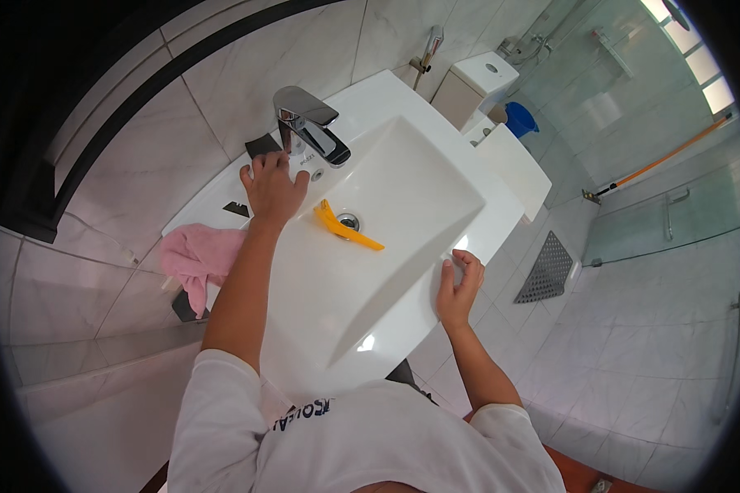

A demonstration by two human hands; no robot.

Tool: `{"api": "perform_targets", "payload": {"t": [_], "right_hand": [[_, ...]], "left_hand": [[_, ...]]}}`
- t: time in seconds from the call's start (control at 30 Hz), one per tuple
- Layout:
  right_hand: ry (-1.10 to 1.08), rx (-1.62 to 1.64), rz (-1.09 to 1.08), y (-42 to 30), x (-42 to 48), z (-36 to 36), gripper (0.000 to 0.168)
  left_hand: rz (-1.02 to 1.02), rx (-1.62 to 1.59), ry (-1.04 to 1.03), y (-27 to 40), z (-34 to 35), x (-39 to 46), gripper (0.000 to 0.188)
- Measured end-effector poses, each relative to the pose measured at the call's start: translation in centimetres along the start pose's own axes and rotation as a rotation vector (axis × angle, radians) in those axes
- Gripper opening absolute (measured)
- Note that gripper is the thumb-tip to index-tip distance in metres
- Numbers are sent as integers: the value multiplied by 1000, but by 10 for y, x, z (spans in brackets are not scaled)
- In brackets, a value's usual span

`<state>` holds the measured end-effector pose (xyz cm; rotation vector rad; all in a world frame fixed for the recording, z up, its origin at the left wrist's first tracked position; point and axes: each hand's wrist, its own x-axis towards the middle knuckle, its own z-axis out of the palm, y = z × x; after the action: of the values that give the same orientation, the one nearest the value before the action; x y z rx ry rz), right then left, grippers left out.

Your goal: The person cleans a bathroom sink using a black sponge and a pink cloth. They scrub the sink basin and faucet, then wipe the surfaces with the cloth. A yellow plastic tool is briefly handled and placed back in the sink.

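Note:
My left hand [276, 186] is at the base of the chrome faucet [308, 123], fingers spread and curled over the sink's back ledge; it holds nothing that I can see. Beside its fingertips lies a dark, flat piece [263, 146], partly hidden by the hand. Near its wrist a small dark blade [236, 209] rests on the ledge. My right hand [460, 286] is at the front rim of the white sink [382, 336], fingers bent and apart, nothing in them. In the basin a yellow plastic tool [346, 228] lies across the metal drain [349, 220].
A pink cloth [200, 256] hangs over the sink's left end. Past the right end stands a toilet [512, 166] with a hand sprayer [431, 46] on the wall and a blue bucket [520, 119] behind. A grey mat [546, 271] and an orange pole [666, 154] are farther right.

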<state>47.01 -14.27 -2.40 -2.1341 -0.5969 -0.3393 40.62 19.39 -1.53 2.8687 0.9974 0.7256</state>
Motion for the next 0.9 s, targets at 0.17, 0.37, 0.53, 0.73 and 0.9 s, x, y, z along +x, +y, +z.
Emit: {"api": "perform_targets", "payload": {"t": [0.17, 0.37, 0.53, 0.73, 0.9], "right_hand": [[-9, -15, 9, -3, 2, 0, 20], [4, -24, 33, -2, 2, 0, 21], [-27, -10, 40, -2, 2, 0, 20], [-3, -9, 29, -2, 1, -1, 20], [1, -9, 6, -5, 2, 1, 20]], "left_hand": [[13, -14, 32, 19, 4, -22, 46], [-12, -271, -178, -7, -1, -4, 37], [1, -317, -14, -30, 13, 1, 33], [56, -14, 97, -29, 17, -7, 32], [83, 13, 109, -33, 20, -2, 31]]}}
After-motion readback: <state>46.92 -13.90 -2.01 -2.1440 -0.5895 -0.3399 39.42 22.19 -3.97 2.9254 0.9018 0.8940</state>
